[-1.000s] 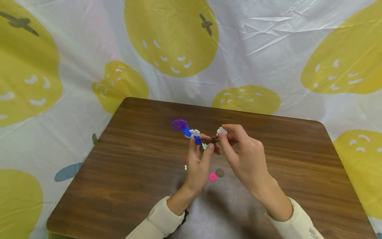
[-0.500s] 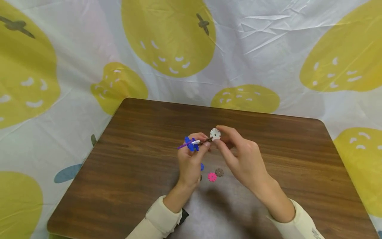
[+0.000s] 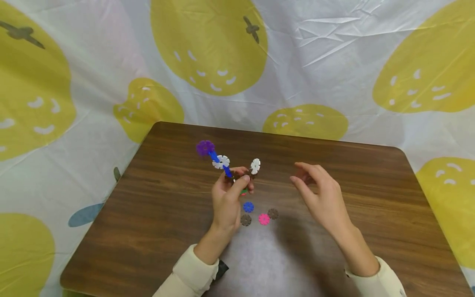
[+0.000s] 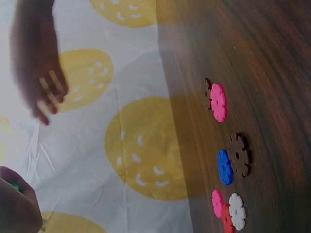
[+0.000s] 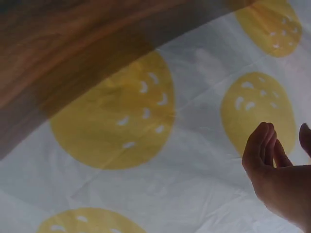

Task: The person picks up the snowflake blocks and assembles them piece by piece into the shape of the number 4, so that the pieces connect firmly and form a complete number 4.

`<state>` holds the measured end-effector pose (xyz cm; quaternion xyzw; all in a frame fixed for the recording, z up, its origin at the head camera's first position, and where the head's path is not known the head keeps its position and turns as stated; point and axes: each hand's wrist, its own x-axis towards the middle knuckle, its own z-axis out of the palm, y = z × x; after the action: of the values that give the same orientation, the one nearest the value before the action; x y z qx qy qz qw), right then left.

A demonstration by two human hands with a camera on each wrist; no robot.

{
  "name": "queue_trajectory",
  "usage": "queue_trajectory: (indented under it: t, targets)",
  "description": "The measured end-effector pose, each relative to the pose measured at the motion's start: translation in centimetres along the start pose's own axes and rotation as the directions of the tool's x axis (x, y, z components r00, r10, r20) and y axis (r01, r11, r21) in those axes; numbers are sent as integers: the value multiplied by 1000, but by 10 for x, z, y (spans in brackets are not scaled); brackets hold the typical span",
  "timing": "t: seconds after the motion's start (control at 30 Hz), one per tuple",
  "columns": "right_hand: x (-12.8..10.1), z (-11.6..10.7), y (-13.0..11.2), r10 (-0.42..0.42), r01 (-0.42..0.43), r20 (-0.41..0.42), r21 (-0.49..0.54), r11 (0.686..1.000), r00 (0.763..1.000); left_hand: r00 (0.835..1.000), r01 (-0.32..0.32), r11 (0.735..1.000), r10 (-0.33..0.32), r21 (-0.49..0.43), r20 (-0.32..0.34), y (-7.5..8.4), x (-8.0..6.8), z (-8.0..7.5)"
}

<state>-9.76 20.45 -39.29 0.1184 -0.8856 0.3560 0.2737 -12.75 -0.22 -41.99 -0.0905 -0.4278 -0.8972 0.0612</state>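
In the head view my left hand grips a chain of joined notched plastic discs above the table. A purple disc tops the chain, followed by blue pieces and a white disc. Brown pieces show near the thumb, and another white disc stands at the chain's right end. A bit of green and red shows below the fingers; the rest is hidden by the hand. My right hand hovers to the right, holding nothing, its fingers loosely bent and apart from the chain.
On the wooden table lie a blue disc, a pink disc and two brown discs. The left wrist view also shows a white disc by a red disc. Behind hangs a lemon-patterned cloth.
My right hand has let go of the white disc, which stays on the chain, and has drawn away rightward. My left hand has turned the chain and moved slightly left.
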Motion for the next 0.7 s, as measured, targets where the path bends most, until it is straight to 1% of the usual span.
queue_trajectory:
  t: [0.13,0.23,0.33,0.5,0.7]
  targets:
    - [-5,7,20,78,-78,89,-8,997,993,1000,0,1000,0,4,-3,4,0,-1]
    - [-9,16,32,140,-137,158,-27,990,977,1000,2,1000,-2,1,5,6,0,0]
    - [-13,29,38,171,-166,201,-40,985,965,1000,5,1000,-5,-3,10,7,0,0]
    - [-21,53,42,169,-163,254,-42,986,952,1000,0,1000,1,-1,22,9,-2,1]
    - [-30,82,41,149,-142,336,-44,989,930,999,-2,1000,2,9,38,10,-4,3]
